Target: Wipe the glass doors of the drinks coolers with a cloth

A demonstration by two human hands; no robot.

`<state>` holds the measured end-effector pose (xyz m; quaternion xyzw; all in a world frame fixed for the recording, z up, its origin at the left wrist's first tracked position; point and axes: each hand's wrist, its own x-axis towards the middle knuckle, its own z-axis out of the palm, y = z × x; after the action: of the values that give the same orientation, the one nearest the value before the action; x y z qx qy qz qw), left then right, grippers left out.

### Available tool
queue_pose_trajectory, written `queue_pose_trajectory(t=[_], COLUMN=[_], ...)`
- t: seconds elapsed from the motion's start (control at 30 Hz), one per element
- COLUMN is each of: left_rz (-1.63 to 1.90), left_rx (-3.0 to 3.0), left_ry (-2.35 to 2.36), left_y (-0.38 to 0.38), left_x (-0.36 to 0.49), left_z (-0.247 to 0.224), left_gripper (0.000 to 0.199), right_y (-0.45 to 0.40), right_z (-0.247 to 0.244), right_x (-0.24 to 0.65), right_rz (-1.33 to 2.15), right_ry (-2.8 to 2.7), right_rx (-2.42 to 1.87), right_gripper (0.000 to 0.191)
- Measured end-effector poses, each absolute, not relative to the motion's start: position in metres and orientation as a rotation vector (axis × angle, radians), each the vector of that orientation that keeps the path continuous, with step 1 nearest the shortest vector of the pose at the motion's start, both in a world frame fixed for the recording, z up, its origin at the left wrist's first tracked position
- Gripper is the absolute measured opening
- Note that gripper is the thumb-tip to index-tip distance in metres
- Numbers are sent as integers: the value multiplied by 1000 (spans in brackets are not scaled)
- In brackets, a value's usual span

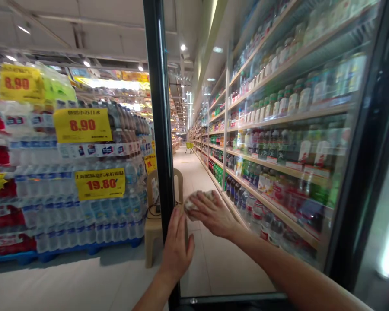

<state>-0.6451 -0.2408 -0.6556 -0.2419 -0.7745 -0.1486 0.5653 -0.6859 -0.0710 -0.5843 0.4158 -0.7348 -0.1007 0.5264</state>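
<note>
A glass door point(193, 299) with a black frame stands swung out in front of me. My right hand point(207, 209) presses a crumpled, pale patterned cloth point(190, 206) against the glass, fingers spread over it. Just left of and below it, my left hand point(177, 242) rests at the door's upright black edge point(158, 108). Its fingers point upward, stretched out, and the thumb stands apart. Nothing shows in that hand. Part of the cloth is hidden under the right hand's fingers.
Shelves of bottled drinks point(278, 103) run along the right. Stacked packs of bottled water point(94, 216) with yellow price signs point(83, 125) stand on blue pallets at left. A beige plastic chair point(153, 229) is behind the door's edge. Far down the aisle stands a green cart point(189, 147).
</note>
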Motion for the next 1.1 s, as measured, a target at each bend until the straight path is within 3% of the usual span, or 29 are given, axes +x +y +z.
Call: queue_pose_trajectory(t=[0.1,0.27,0.5,0.67,0.77,0.97,1.1], left_rz=[-386,-394,-275,-240,-235,-226,-202], left_rx=[-557,-522,-489,-502,-470,-455,-454], left_ry=[-1823,-1771,-1691,-1663,-1679,-1665,-1643], left_y=[-236,-220,-208,-199,-194,-195,-195], left_x=[-649,-668,-691,-699,-702,-704,-704], left_z=[-649,-625,-560,-524,-518,-520,-520], left_gripper=[67,69,63,53,51,52,53], right_y=[-57,-37,2,60,61,40,92], right_z=[-561,-489,-547,-520,-518,-558,-539], right_x=[-691,-703,-696,-708,-707,-694,-707], right_rz=[-303,5,-289,85,180,-223,112], right_ry=[-1729,-1636,-1713,-1596,-1525,-1726,-1583], right_rx=[1005,396,712,85,-70,548,24], right_gripper=[46,51,46,50,50,42,47])
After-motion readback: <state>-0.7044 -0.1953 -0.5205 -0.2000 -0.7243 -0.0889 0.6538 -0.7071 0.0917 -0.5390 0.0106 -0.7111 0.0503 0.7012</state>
